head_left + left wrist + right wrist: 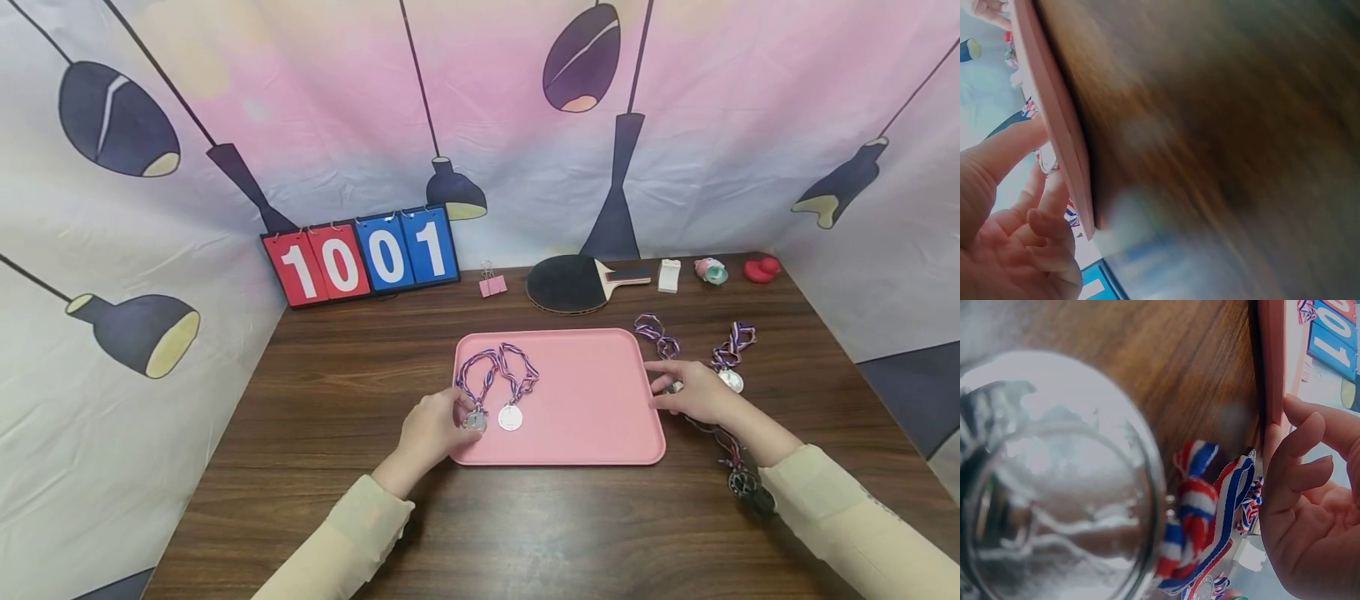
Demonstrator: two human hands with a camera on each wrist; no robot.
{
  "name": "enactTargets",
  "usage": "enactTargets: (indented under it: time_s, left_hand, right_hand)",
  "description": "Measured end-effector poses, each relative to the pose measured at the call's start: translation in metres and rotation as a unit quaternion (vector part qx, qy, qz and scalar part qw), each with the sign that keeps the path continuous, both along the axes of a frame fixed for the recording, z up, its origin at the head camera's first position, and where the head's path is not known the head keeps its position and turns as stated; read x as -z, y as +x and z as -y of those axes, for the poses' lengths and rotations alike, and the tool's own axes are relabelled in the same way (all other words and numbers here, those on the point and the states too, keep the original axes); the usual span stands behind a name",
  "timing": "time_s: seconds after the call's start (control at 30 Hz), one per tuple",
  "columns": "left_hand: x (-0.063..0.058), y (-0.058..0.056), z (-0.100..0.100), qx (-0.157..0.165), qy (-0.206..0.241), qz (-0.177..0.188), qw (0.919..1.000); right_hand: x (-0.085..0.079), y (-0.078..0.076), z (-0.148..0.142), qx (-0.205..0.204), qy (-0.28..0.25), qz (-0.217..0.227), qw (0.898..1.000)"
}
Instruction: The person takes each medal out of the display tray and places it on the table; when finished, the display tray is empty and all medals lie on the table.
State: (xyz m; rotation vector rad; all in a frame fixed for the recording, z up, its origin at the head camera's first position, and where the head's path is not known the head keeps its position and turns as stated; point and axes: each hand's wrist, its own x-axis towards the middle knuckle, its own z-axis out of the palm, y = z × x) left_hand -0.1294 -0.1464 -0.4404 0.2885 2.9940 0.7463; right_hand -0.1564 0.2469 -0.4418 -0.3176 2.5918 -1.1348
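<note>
On the left of a pink tray [581, 396], my left hand [431, 427] pinches a silver medal [475, 420] between thumb and fingers; its striped ribbon [480, 367] lies looped behind it. Beside it on the tray is a second silver medal [511, 417] with its own ribbon [521, 371]. My right hand [693, 392] touches the tray's right rim with its fingertips [1291, 406], fingers loosely bent. Near this hand lie a medal [731, 381], a ribbon [658, 335] partly covered by the hand, and another medal [742, 482] by the sleeve.
Along the back stand a scoreboard [363, 258] reading 10 and 01, a pink binder clip [492, 285], a black table tennis paddle [567, 284], a white block [669, 275], a pink-and-teal figure [711, 271] and a red duck [762, 268]. A printed cloth [510, 125] hangs behind.
</note>
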Motion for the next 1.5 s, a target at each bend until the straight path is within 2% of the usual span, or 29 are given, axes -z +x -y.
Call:
enactTargets:
  time_s: [0.2, 0.33, 0.47, 0.57, 0.77, 0.83, 0.9, 0.97, 1.07, 1.13, 1.23, 1.37, 1.5]
  left_hand:
    - [-0.002, -0.003, 0.002, 0.02, 0.093, 0.046, 0.9944]
    - [-0.005, -0.006, 0.005, 0.034, 0.163, 0.092, 0.9818]
    - [-0.012, -0.011, 0.009, 0.046, 0.212, 0.105, 0.9706]
    - [-0.02, -0.016, 0.016, 0.042, 0.221, 0.097, 0.9696]
    - [-0.039, -0.028, 0.037, 0.004, 0.237, 0.084, 0.968]
    - [-0.045, -0.033, 0.046, -0.006, 0.252, 0.076, 0.9646]
    - [-0.058, -0.034, 0.051, -0.018, 0.27, 0.062, 0.9608]
    - [-0.068, -0.034, 0.055, -0.029, 0.292, 0.035, 0.9554]
    - [-0.077, -0.036, 0.059, -0.049, 0.323, -0.008, 0.9451]
    - [-0.07, -0.043, 0.066, -0.06, 0.335, -0.026, 0.9398]
    - [-0.053, -0.056, 0.077, -0.073, 0.321, -0.024, 0.9438]
    - [-0.03, -0.068, 0.088, -0.09, 0.283, 0.016, 0.9549]
    - [-0.015, -0.066, 0.095, -0.101, 0.267, 0.067, 0.9559]
  right_hand:
    - [0.001, 0.0, 0.0, 0.001, -0.002, 0.0, 1.0]
    - [0.0, 0.001, 0.0, 0.001, -0.003, 0.0, 1.0]
    - [0.001, 0.001, 0.0, 0.001, -0.004, -0.002, 1.0]
    - [0.001, 0.001, 0.0, 0.001, -0.005, -0.002, 1.0]
    - [0.001, 0.001, -0.001, 0.001, -0.005, 0.0, 1.0]
    - [0.001, 0.001, -0.001, 0.001, -0.004, 0.001, 1.0]
    - [0.002, 0.001, -0.001, 0.002, -0.005, 0.001, 1.0]
    - [0.003, 0.0, -0.001, 0.002, -0.007, 0.002, 1.0]
    - [0.005, 0.0, -0.001, 0.002, -0.009, 0.001, 1.0]
    - [0.006, 0.0, -0.002, 0.001, -0.01, 0.001, 1.0]
    - [0.005, 0.0, -0.002, 0.002, -0.009, 0.001, 1.0]
    - [0.004, 0.001, -0.002, 0.002, -0.012, 0.0, 1.0]
    - [0.003, 0.002, -0.001, -0.001, -0.015, -0.003, 1.0]
